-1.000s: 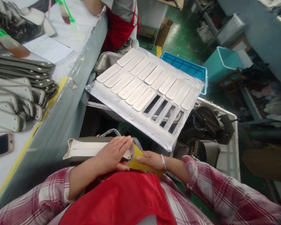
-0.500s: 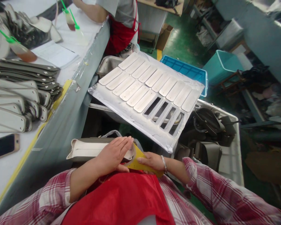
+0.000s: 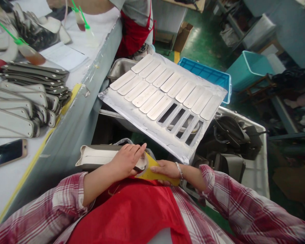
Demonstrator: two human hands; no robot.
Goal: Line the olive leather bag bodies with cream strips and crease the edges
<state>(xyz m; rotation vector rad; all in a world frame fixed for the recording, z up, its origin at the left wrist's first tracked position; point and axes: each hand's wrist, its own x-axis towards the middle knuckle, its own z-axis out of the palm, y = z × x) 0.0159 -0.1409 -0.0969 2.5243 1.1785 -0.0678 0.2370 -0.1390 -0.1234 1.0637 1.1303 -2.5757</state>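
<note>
My left hand (image 3: 127, 158) lies flat, fingers stretched out, pressing on a long grey-and-white leather strip (image 3: 96, 157) held across my lap. My right hand (image 3: 167, 168) rests on a yellow board (image 3: 149, 173) that sits under the strip's rounded end; its fingers lie fairly flat along the board. Just beyond my hands a tilted silver template tray (image 3: 144, 127) holds several pale oblong pieces (image 3: 152, 89), with a few slots open near its lower right.
The workbench (image 3: 66, 128) at the left carries stacks of grey strips (image 3: 20, 101), a phone (image 3: 5, 153), papers and glue bottles (image 3: 27, 51). Another person in a red apron (image 3: 134, 27) stands at the far end. A white bin of dark bags (image 3: 234, 142) and blue crates (image 3: 205, 73) stand to the right.
The view has shifted slightly, so everything sits a little right and lower. My left hand has slid a bit along the strip; my right hand stays on the yellow board.
</note>
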